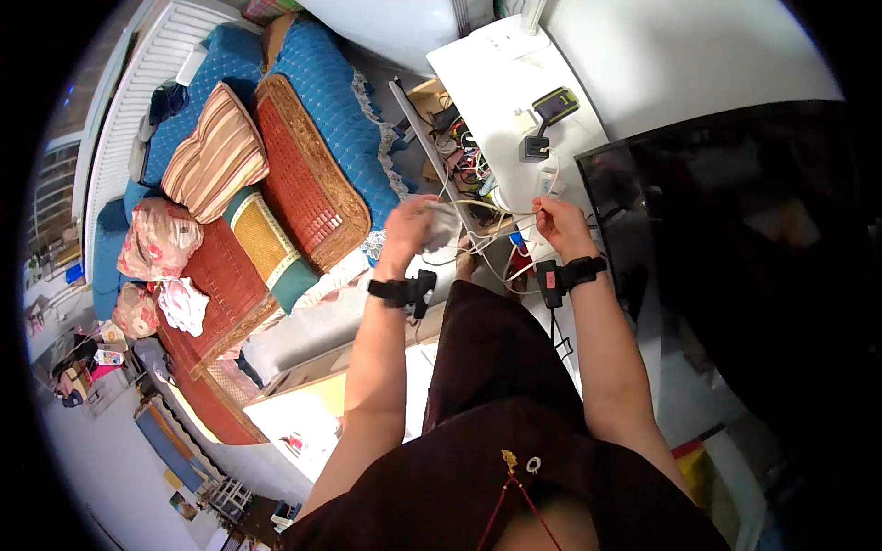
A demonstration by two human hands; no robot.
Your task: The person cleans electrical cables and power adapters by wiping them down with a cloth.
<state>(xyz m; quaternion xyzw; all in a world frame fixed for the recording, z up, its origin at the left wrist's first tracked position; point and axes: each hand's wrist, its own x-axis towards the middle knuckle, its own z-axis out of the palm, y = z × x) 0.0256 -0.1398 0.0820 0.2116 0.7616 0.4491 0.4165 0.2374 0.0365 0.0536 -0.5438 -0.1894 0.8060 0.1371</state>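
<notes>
My left hand (411,228) is curled around a blurred, whitish, cloth-like thing (445,226), with pale cable passing beside it. Motion blur hides exactly what it is. My right hand (562,228) pinches a pale cable (501,209) between thumb and fingers. The cable spans between the two hands, and its loops hang below them in front of my legs. Just beyond the hands is an open drawer (439,151), full of tangled cables and small items. Each wrist wears a black strap with a small box.
A white cabinet top (487,87) carries a black adapter (534,149) and a dark device with a yellowish edge (557,106). On the right stands a large dark television (717,211). A sofa (308,170) with mats and cushions (220,151) is on the left.
</notes>
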